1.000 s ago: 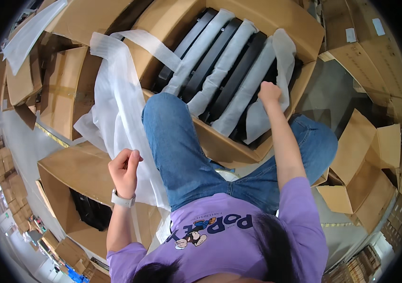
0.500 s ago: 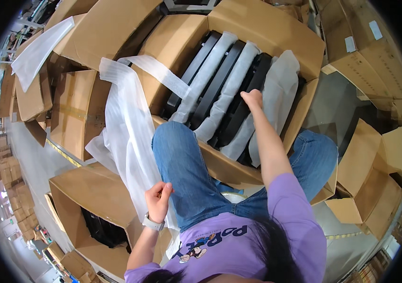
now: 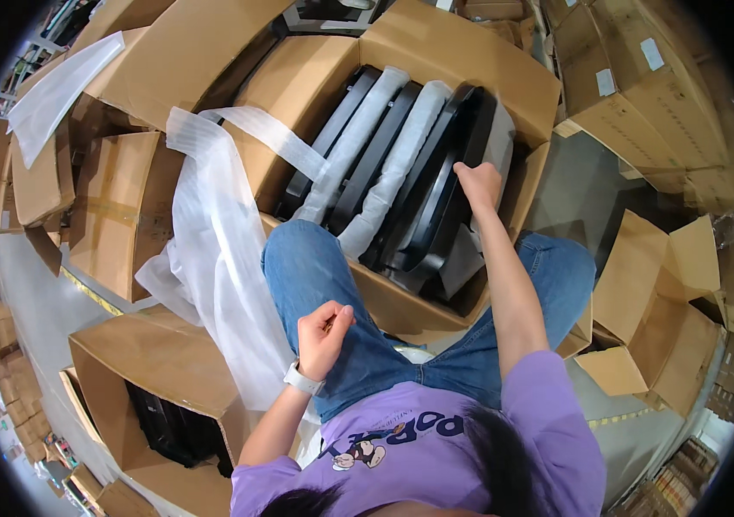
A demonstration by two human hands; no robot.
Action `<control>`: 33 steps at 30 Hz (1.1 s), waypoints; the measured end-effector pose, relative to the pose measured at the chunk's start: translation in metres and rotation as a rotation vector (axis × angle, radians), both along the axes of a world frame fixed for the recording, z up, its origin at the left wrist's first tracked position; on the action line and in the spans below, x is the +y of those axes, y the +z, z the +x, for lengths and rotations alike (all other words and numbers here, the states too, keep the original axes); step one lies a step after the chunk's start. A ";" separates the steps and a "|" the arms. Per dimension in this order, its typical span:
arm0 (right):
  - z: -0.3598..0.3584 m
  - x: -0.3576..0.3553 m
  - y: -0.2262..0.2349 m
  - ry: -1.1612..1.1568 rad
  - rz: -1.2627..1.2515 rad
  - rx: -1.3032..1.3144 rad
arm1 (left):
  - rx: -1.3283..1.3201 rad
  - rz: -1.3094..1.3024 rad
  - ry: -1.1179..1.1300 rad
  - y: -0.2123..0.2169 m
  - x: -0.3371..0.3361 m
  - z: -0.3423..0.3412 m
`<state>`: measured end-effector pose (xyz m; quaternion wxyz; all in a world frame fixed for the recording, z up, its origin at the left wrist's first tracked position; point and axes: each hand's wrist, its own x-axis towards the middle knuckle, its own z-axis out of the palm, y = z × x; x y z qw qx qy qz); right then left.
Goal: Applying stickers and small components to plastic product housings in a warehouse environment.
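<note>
An open cardboard carton (image 3: pixel 298 77) in front of me holds several flat black panels standing on edge, with white foam sheets (image 3: pixel 388 194) between them. My right hand (image 3: pixel 481 183) is closed on the upper right edge of one black panel (image 3: pixel 443 215), which leans to the right and shows its recessed face. Behind that panel a foam sheet (image 3: pixel 498 142) lies against the carton's right side. My left hand (image 3: pixel 325 334) hovers over my left thigh, its fingers curled; whether anything is inside them is hidden.
A long loose foam sheet (image 3: pixel 216 233) drapes over the carton's left side. An open box (image 3: pixel 156 345) with black parts stands at lower left. Another open box (image 3: pixel 655 310) sits on the right. Large cartons (image 3: pixel 643 103) stand at upper right, more (image 3: pixel 117 207) at left.
My right hand has moved a little right with the panel's edge, tilting the panel so its face shows. The foam beside it is now mostly hidden. My left hand has moved slightly right and up.
</note>
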<state>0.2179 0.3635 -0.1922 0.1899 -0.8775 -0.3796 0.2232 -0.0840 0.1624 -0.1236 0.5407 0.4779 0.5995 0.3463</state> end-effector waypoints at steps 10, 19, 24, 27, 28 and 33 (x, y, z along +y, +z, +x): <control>-0.016 -0.147 0.126 -0.143 0.748 1.071 | -0.841 -0.194 -0.069 -0.004 -0.018 0.005; -0.036 -0.287 0.158 0.488 -0.078 1.177 | -0.222 -0.322 0.502 -0.023 -0.035 -0.118; 0.123 -0.326 0.174 0.789 0.408 1.365 | 0.206 -0.478 0.431 -0.043 -0.048 -0.149; 0.211 -0.346 0.089 -0.047 0.955 1.385 | 0.496 -0.301 0.295 -0.030 -0.031 -0.145; 0.235 -0.340 0.050 -0.376 0.931 1.183 | 0.607 -0.138 0.218 -0.032 -0.022 -0.163; 0.305 -0.347 -0.186 -0.478 -0.009 0.592 | 1.444 0.249 0.023 0.052 0.009 -0.106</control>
